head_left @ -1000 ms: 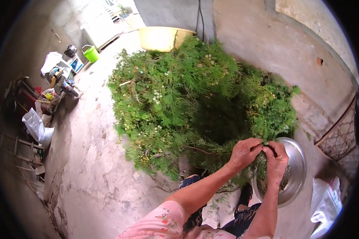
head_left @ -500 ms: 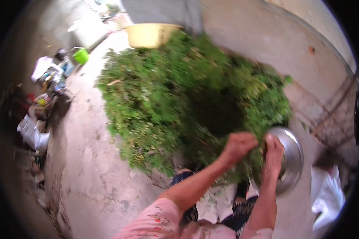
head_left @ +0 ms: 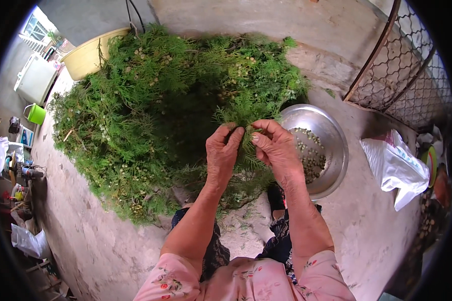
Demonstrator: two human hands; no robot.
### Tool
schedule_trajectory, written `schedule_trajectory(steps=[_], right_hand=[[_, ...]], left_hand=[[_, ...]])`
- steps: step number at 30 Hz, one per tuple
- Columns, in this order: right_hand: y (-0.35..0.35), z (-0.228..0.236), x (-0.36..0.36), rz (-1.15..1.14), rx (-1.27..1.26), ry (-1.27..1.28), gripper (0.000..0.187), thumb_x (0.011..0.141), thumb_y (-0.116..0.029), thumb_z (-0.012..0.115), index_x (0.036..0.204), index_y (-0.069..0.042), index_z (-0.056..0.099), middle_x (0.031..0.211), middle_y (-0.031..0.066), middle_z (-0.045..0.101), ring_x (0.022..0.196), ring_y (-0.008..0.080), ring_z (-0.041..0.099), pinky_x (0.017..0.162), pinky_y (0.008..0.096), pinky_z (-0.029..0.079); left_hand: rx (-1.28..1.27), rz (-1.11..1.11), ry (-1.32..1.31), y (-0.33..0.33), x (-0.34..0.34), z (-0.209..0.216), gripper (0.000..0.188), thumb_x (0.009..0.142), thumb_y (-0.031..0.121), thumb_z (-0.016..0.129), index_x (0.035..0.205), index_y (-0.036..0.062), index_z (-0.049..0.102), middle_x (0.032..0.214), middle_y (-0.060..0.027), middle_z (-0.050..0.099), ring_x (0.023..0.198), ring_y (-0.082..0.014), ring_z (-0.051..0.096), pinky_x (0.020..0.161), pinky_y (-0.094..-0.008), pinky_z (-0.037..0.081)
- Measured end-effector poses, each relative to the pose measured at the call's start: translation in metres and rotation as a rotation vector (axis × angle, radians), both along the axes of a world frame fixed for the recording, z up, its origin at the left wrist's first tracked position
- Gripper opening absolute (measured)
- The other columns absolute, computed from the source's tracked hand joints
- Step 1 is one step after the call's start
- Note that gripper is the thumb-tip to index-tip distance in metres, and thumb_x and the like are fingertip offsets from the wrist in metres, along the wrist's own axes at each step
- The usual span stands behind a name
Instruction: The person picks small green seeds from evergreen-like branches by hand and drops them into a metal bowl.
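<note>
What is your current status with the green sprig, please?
Left hand and right hand close together, both pinching green sprig. Metal bowl beside right hand, small round pieces inside. Right hand partly hides bowl's left rim; nothing seen blocking hands.

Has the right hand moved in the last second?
Yes, leftward, judged against the metal bowl: the right hand was over the bowl a second ago; now it is mostly off to the bowl's left.
</note>
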State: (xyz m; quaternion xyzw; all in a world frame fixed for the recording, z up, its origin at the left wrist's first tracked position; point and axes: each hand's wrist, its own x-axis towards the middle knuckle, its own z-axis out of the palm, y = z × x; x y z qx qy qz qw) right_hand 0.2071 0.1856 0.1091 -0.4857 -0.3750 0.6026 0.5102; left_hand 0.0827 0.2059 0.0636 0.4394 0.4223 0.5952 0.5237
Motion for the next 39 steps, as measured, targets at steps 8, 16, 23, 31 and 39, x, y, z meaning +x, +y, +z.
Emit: schedule_trajectory(steps=[8,16,23,31,39], right_hand=[[0.01,-0.009,0.004,-0.182,-0.049,-0.008,0.016,0.078,-0.015,0.067,0.088,-0.005,0.06,0.066,-0.0041,0.053,0.049,0.0041,0.044,0.041,0.0176,0.031],[0.011,-0.001,0.001,-0.178,-0.141,-0.093,0.016,0.075,-0.018,0.07,0.076,-0.007,0.058,0.064,-0.0051,0.052,0.052,0.0026,0.042,0.045,0.0177,0.033],[0.015,-0.016,0.008,-0.04,-0.223,0.17,0.024,0.074,-0.025,0.071,0.076,-0.006,0.058,0.06,-0.0039,0.051,0.046,0.0049,0.041,0.04,0.018,0.031],[0.018,-0.028,0.015,0.03,-0.33,0.558,0.027,0.076,-0.03,0.069,0.069,-0.01,0.053,0.057,-0.0036,0.047,0.043,0.0072,0.04,0.039,0.0196,0.028],[0.017,-0.01,0.014,-0.124,-0.098,0.433,0.006,0.079,-0.009,0.062,0.076,-0.008,0.057,0.071,0.0017,0.056,0.058,0.008,0.049,0.047,0.0209,0.037]], left_hand=[[0.023,-0.153,0.146,-0.001,-0.002,0.012,0.019,0.073,0.009,0.069,0.083,-0.0013,0.057,0.075,-0.0018,0.057,0.068,-0.0091,0.05,0.062,-0.0245,0.042],[0.391,-0.002,0.586,-0.003,0.002,0.01,0.019,0.065,0.005,0.072,0.074,-0.0001,0.057,0.078,-0.0141,0.058,0.064,-0.0272,0.055,0.057,-0.0293,0.045],[0.009,-0.168,0.25,-0.005,-0.005,0.009,0.011,0.072,0.002,0.066,0.074,0.0004,0.056,0.068,-0.0012,0.055,0.062,-0.0104,0.047,0.056,-0.0242,0.039],[-0.272,-0.121,-0.079,-0.001,-0.01,0.009,0.005,0.081,0.011,0.061,0.081,0.0076,0.057,0.069,0.0012,0.057,0.057,-0.0099,0.052,0.046,-0.0228,0.039],[-0.301,-0.094,-0.335,0.005,-0.008,0.011,0.008,0.085,0.012,0.057,0.084,0.0049,0.054,0.074,-0.0046,0.06,0.063,-0.0173,0.061,0.047,-0.0263,0.048]])
